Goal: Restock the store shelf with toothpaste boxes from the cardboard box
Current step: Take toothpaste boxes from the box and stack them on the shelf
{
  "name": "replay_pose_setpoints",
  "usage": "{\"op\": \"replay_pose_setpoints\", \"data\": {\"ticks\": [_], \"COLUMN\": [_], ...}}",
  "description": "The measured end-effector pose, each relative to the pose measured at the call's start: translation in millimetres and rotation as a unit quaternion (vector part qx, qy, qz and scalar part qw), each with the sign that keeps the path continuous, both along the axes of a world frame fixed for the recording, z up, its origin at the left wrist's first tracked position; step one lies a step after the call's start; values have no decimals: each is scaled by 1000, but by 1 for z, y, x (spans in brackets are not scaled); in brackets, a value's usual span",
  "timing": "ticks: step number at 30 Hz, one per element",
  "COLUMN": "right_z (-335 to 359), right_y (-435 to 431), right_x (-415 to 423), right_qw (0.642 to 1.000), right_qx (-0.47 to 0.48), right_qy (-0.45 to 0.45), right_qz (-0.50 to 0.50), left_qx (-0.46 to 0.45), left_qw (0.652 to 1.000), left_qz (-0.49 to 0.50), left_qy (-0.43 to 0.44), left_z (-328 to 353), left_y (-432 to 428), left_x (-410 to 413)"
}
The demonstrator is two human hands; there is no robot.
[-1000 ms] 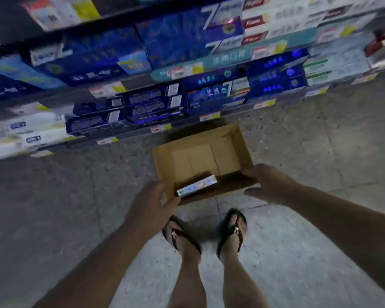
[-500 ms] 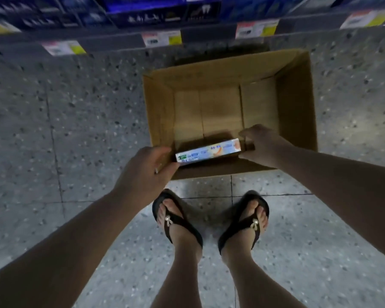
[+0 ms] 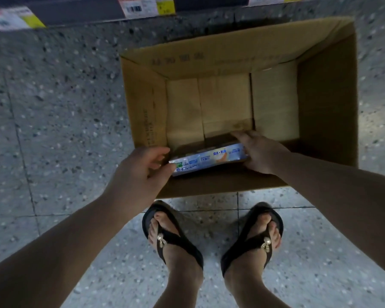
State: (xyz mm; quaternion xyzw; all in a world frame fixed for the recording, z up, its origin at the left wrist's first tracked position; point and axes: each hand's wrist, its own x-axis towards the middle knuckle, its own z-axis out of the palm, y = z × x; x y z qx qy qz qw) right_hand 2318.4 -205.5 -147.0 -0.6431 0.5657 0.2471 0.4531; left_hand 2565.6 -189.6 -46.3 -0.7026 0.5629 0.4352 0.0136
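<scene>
An open cardboard box (image 3: 327,103) stands on the floor in front of my feet, its bottom mostly bare. A white and blue toothpaste box (image 3: 207,160) lies lengthwise against the near wall inside it. My left hand (image 3: 140,172) grips the toothpaste box's left end with fingers curled around it. My right hand (image 3: 258,152) closes over its right end, fingers reaching behind it. Whether more toothpaste boxes lie under this one is hidden.
The bottom shelf edge (image 3: 80,12) with price tags (image 3: 146,5) runs along the top of the view, just beyond the cardboard box. Speckled floor tiles (image 3: 60,112) surround the box. My sandalled feet (image 3: 171,236) stand right at its near wall.
My head has dropped lower and closer to the cardboard box, so the shelves have left the view. Both hands have moved from the rim onto the ends of the toothpaste box.
</scene>
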Motion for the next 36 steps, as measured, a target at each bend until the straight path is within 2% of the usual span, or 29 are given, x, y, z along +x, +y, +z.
{"op": "replay_pose_setpoints", "data": {"ticks": [4,8,16,23,29,34,36], "right_z": [-8,8,110,270,428,559,609], "right_y": [1,-2,-6,-11,-33,-42,-44], "right_x": [7,-1,-37,-49,-44,-25,-11], "right_qw": [999,995,983,975,965,941,947], "right_qx": [-39,-50,-88,-122,-184,-253,-233], "right_qy": [-5,-47,-61,-59,-86,-161,-180], "right_qz": [11,-77,-148,-176,-168,-158,-126], "left_qx": [2,-5,-42,-53,-121,-190,-208], "left_qw": [1000,1000,998,994,979,954,942], "left_qz": [-2,-2,41,90,159,227,259], "left_qy": [-3,-16,18,22,32,34,41], "left_z": [-5,3,76,207,351,481,531], "left_y": [0,-1,0,-4,-19,-12,-1], "left_x": [2,3,-3,-3,16,47,64]}}
